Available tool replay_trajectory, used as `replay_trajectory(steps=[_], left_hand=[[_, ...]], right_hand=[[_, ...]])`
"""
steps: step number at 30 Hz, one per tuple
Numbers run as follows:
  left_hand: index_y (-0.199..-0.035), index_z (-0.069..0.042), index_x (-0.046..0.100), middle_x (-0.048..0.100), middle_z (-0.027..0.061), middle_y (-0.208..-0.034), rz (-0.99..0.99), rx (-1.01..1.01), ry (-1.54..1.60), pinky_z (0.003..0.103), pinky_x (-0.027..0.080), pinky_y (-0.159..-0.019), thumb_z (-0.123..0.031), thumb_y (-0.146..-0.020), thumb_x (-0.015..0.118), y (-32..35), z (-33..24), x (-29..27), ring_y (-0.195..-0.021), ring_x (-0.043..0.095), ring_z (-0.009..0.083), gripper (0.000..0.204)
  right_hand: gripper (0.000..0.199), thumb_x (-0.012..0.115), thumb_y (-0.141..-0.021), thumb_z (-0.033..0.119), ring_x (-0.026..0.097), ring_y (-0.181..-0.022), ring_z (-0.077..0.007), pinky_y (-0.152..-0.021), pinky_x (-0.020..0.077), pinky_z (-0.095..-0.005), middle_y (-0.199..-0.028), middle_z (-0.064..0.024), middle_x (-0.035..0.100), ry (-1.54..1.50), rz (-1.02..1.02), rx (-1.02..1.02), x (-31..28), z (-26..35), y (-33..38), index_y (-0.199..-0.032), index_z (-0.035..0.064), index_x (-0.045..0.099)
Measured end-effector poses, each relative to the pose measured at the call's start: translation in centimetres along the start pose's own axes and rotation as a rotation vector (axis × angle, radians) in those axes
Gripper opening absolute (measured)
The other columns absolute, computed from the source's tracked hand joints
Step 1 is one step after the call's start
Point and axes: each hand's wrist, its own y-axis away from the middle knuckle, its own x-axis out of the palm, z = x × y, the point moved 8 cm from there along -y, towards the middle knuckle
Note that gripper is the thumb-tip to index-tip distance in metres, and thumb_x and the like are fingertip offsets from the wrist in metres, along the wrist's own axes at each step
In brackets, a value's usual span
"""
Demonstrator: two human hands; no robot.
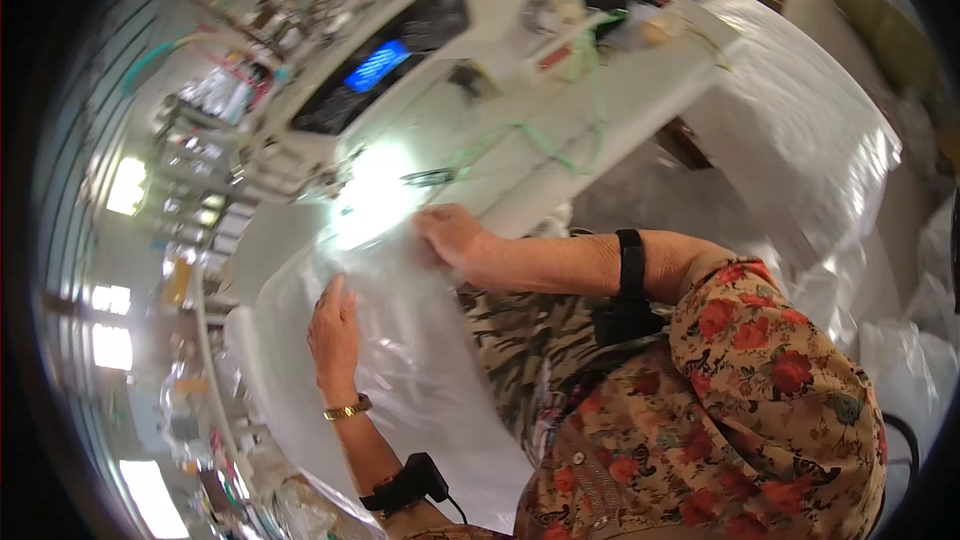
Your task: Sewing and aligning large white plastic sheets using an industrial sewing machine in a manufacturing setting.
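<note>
The white sewing machine (505,5) was the biggest thing before me, its lamp glaring white by the needle end. The glossy pale sheet (430,370) being worked on spread out in front of the machine, its far edge reaching into that glare. Another pale, shiny sheet (800,125) lay to the right of the machine. In front of the machine sat a person in a flower-patterned top (640,450). The right hand (450,237) was close to the machine's lamp, at the sheet's edge, fingers bent; they were blurred, and I couldn't tell whether they pinched it. The left hand (334,335), farther out from the machine, had its fingers nearly straight and close together, gripping nothing, over the sheet. Green thread (545,145) trailed across the machine's bed, and a small dark tool (430,177) lay there, near the lamp.
</note>
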Motion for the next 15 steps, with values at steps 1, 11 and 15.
replay_trajectory(steps=[1, 11, 15], left_hand=[[-0.124, -0.003, 0.059, 0.064, 0.0169, -0.119, 0.04, -0.084, 0.022, 0.043, 0.047, -0.094, -0.021, -0.096, 0.054, -0.8, 0.1, 1.7, -0.108, 0.061, 0.0353, 0.034], [-0.116, -0.001, 0.064, 0.063, 0.0167, -0.122, 0.03, -0.146, -0.044, 0.041, 0.048, -0.091, -0.022, -0.094, 0.056, -2.0, -0.9, 3.3, -0.11, 0.059, 0.0358, 0.031], [-0.123, -0.001, 0.06, 0.06, 0.0186, -0.127, 0.059, -0.137, -0.072, 0.042, 0.045, -0.095, -0.028, -0.098, 0.05, -2.0, 0.3, 3.9, -0.115, 0.056, 0.038, 0.038]], right_hand=[[0.025, 0.057, -0.095, 0.025, 0.058, -0.073, -0.0127, -0.072, 0.0485, -0.0267, -0.078, -0.0031, 0.062, -0.107, 0.067, 0.002, -0.3, 0.8, 2.0, -0.1, 0.002, 0.064], [0.023, 0.065, -0.084, 0.025, 0.06, -0.103, -0.0329, -0.087, 0.0481, -0.0442, -0.104, -0.0104, 0.066, 1.489, -0.471, -0.071, -36.5, -4.0, 19.5, -0.102, 0.0116, 0.066], [0.071, 0.074, -0.078, 0.036, 0.041, -0.13, -0.037, -0.106, 0.0372, -0.0456, -0.134, -0.0229, 0.048, 1.731, -0.513, 0.333, -49.2, -9.9, 25.2, -0.134, 0.0031, 0.045]])
